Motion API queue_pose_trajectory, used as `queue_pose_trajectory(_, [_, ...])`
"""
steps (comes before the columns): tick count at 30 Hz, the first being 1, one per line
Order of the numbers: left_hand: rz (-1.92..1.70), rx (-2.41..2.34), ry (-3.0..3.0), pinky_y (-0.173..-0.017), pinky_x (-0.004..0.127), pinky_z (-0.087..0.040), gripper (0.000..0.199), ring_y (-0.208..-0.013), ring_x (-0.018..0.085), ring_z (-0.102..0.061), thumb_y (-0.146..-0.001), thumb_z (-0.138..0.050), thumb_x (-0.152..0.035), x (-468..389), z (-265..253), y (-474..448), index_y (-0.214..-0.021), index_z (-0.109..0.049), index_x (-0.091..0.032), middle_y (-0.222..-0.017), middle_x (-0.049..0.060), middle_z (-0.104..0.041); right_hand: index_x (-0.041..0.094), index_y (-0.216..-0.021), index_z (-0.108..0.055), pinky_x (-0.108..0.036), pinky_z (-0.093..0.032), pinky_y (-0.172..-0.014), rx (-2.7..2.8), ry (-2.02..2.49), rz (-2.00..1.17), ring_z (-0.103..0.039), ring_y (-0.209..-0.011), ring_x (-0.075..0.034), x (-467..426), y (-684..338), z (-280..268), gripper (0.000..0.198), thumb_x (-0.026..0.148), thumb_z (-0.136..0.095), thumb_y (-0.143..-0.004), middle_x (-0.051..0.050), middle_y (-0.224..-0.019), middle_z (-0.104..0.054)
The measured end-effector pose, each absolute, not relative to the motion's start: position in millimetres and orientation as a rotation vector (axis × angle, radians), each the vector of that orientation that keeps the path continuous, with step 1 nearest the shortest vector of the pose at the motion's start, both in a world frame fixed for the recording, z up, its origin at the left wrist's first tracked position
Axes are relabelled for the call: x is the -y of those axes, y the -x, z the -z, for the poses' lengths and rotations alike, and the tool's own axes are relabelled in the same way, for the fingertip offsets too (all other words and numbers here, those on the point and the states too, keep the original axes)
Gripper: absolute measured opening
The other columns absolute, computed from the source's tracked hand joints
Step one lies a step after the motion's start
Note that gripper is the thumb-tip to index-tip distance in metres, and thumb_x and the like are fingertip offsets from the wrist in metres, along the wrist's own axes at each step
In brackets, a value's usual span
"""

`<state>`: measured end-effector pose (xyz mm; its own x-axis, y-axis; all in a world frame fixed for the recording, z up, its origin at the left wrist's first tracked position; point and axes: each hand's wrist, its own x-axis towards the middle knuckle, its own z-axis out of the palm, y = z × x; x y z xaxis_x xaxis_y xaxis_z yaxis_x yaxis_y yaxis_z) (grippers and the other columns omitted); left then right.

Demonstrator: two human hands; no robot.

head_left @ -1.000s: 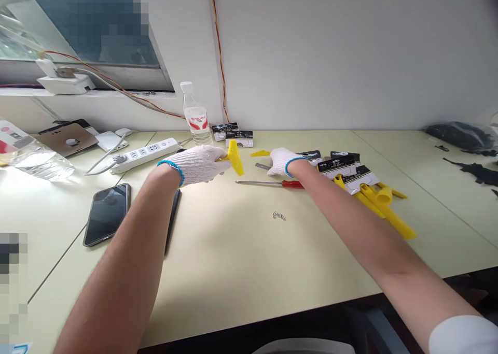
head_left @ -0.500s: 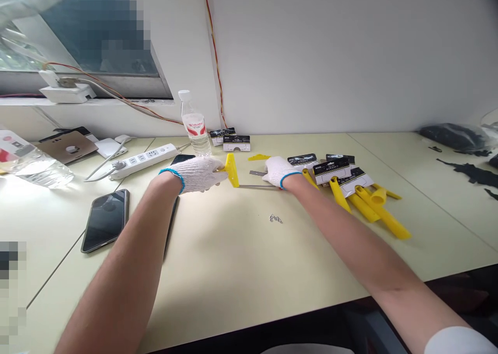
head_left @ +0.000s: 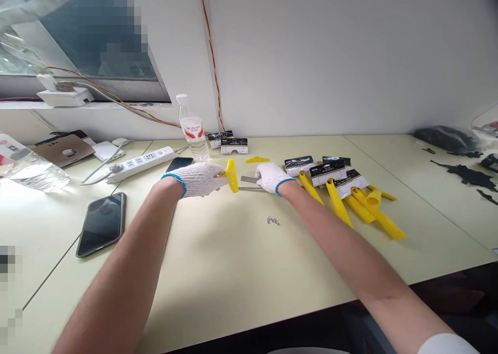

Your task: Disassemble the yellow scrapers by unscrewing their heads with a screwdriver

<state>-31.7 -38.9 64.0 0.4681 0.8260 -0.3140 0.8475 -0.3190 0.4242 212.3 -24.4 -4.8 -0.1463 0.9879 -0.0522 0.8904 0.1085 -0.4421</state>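
Left gloved hand (head_left: 202, 180) over counter (head_left: 218, 271), fingers closed round yellow scraper piece (head_left: 232, 175), wide edge facing right. Slim gap, then flat metal blade (head_left: 250, 180): long axis crosswise, free left end pointing at wide edge, roughly square to it. Thin metal rod (head_left: 251, 189) just nearer person, about parallel. Small yellow plate (head_left: 257, 159) beyond blade. Right gloved hand (head_left: 271, 178) nearer blade, fingers apparently pinching its right end. Screws (head_left: 273, 220) nearer person.
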Motion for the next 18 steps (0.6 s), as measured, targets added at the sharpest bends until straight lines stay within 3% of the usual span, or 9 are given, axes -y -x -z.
queue_pose_trajectory(8, [0.031,-1.393,-2.169,-0.060,0.029,-0.040,0.029,-0.065,0.020,-0.060,-0.085,-0.062,-0.051,40,-60,25,-0.086,-0.067,-0.023,-0.075,0.005,-0.066,0.018,-0.133,-0.069,-0.045,-0.061,-0.097,1.968,1.748,-0.573,-0.070,-0.113,-0.024,42,-208,-5,0.034,0.040,-0.068,-0.106,-0.011,-0.134,-0.068])
queue_pose_trajectory(13, [-0.063,-1.326,-2.302,-0.062,0.026,-0.037,0.025,-0.072,0.017,-0.058,-0.081,-0.068,-0.047,43,-59,13,-0.088,-0.071,-0.023,-0.076,0.003,-0.066,0.018,-0.107,-0.072,-0.033,-0.059,-0.081,1.874,1.650,-0.654,-0.070,-0.087,-0.018,65,-210,-6,0.019,0.034,-0.061,-0.106,-0.005,-0.102,-0.075])
queue_pose_trajectory(16, [-0.081,-1.310,-2.326,-0.060,0.028,-0.035,0.027,-0.068,0.018,-0.056,-0.083,-0.067,-0.049,44,-56,6,-0.088,-0.072,-0.023,-0.072,0.003,-0.063,0.020,-0.090,-0.066,-0.027,-0.053,-0.067,1.795,1.599,-0.763,-0.065,-0.070,-0.015,78,-210,-2,0.017,0.028,-0.057,-0.102,0.000,-0.079,-0.070])
queue_pose_trajectory(18, [-0.084,-1.304,-2.325,-0.060,0.029,-0.035,0.028,-0.065,0.018,-0.055,-0.084,-0.065,-0.049,44,-53,3,-0.090,-0.073,-0.024,-0.072,0.003,-0.062,0.020,-0.087,-0.064,-0.026,-0.051,-0.065,1.693,1.553,-0.855,-0.064,-0.068,-0.014,84,-210,2,0.016,0.027,-0.058,-0.100,0.000,-0.075,-0.068])
